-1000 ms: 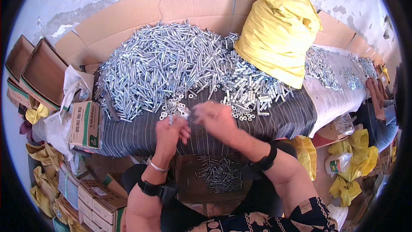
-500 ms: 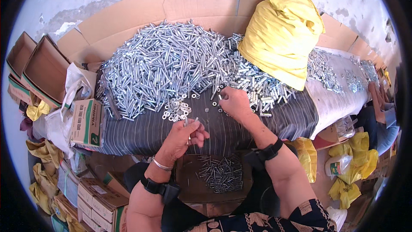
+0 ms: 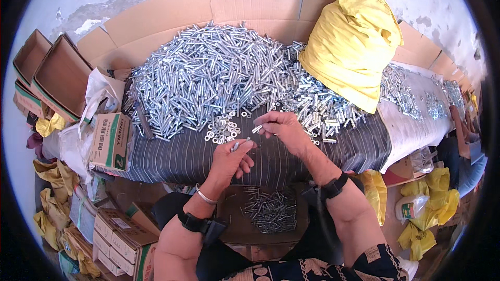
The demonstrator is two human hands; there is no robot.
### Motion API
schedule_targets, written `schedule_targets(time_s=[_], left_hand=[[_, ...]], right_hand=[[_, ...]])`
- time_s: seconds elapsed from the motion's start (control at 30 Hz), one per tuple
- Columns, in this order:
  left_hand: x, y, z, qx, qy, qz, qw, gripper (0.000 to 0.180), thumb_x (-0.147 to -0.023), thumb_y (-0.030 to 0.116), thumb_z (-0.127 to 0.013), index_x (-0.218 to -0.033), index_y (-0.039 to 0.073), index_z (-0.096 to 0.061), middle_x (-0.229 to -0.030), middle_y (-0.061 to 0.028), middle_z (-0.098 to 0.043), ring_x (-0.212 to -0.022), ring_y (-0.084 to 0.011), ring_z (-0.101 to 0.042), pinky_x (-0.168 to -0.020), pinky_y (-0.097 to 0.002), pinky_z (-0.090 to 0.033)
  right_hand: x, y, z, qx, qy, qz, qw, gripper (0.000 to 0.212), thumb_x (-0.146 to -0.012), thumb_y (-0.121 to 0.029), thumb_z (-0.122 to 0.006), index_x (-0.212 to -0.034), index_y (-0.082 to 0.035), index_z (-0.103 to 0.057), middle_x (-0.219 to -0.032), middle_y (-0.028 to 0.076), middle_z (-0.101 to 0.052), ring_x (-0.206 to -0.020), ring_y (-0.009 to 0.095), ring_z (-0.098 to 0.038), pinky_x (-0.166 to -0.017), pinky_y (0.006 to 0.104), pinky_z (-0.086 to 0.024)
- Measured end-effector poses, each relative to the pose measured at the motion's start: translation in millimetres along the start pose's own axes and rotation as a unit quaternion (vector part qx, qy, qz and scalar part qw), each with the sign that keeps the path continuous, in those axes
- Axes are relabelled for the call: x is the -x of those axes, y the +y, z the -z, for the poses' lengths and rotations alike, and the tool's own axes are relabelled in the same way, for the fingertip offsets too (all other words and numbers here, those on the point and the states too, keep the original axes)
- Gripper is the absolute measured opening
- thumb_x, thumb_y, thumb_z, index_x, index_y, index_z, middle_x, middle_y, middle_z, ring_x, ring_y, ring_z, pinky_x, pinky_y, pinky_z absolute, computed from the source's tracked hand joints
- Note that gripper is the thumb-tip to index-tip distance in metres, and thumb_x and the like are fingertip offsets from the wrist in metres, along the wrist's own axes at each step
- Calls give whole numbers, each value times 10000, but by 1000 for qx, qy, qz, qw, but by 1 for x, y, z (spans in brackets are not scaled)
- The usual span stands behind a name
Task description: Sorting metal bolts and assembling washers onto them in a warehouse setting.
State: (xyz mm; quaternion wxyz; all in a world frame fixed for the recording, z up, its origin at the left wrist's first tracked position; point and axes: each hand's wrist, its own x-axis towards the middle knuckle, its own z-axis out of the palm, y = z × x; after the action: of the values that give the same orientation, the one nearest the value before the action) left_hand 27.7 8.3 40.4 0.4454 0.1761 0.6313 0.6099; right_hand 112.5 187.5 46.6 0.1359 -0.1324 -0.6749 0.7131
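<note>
My left hand (image 3: 228, 161) is closed, its thumb and forefinger pinching a small metal bolt (image 3: 235, 146) that points up and away from me. Just right of it, my right hand (image 3: 285, 132) pinches a short silvery metal sleeve (image 3: 257, 129) between thumb and fingertips. The two hands are close together but apart, above the front of the dark striped cloth (image 3: 172, 158). Beyond my left hand lies a small heap of flat washers (image 3: 223, 129). Behind that rises a large pile of silvery metal sleeves (image 3: 203, 75), which spreads to the right.
A full yellow sack (image 3: 354, 47) stands on the pile's right side. Cardboard boxes (image 3: 110, 143) crowd the left. Below the table edge, an open carton holds many bolts (image 3: 271, 211). A co-worker's arm (image 3: 459, 130) shows at far right, by more metal parts (image 3: 403, 96).
My right hand has come left from the pile's front edge toward my left hand, and a metal sleeve now shows in its fingertips. The whole view has shifted slightly.
</note>
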Motion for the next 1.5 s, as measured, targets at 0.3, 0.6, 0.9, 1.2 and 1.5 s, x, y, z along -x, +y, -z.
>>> schedule_targets(time_s=[0.3,0.6,0.9,1.2,1.5], left_hand=[[-3,-5,-1,-17,11,2,1000,205,-891,188,-608,-875,-16,-625,-657,-104,-627,-473,-117,-583,-367,-209,-428],[0,0,11,107,-31,-28,993,185,-913,130,-552,-932,-44,-611,-751,-150,-653,-582,-151,-637,-487,-231,-520],[-3,-1,14,174,-71,-13,982,204,-917,120,-558,-983,-69,-599,-771,-186,-661,-592,-177,-650,-510,-253,-545],[0,2,8,123,-61,-11,990,229,-905,155,-586,-939,-70,-607,-713,-155,-645,-545,-165,-634,-461,-244,-521],[-3,-6,6,105,4,-43,993,198,-884,130,-603,-882,-68,-592,-701,-161,-635,-551,-205,-646,-454,-273,-533]], right_hand=[[8,6,-29,27,-2,-50,998,127,-848,-92,-629,-895,20,-665,-718,41,-638,-569,73,-554,-507,202,-444],[1,2,-29,-27,-17,-85,996,196,-848,-169,-663,-916,14,-663,-672,17,-611,-569,73,-550,-481,198,-408],[-4,17,-24,-83,-60,-17,995,210,-837,-150,-658,-959,20,-650,-802,60,-651,-686,126,-608,-656,246,-492],[-8,-3,-4,-186,61,-26,980,192,-883,-86,-590,-1029,34,-624,-864,86,-654,-668,157,-635,-584,218,-498],[-10,5,-6,-18,-5,18,1000,156,-805,-62,-676,-938,20,-674,-722,34,-635,-619,77,-571,-537,198,-442]])
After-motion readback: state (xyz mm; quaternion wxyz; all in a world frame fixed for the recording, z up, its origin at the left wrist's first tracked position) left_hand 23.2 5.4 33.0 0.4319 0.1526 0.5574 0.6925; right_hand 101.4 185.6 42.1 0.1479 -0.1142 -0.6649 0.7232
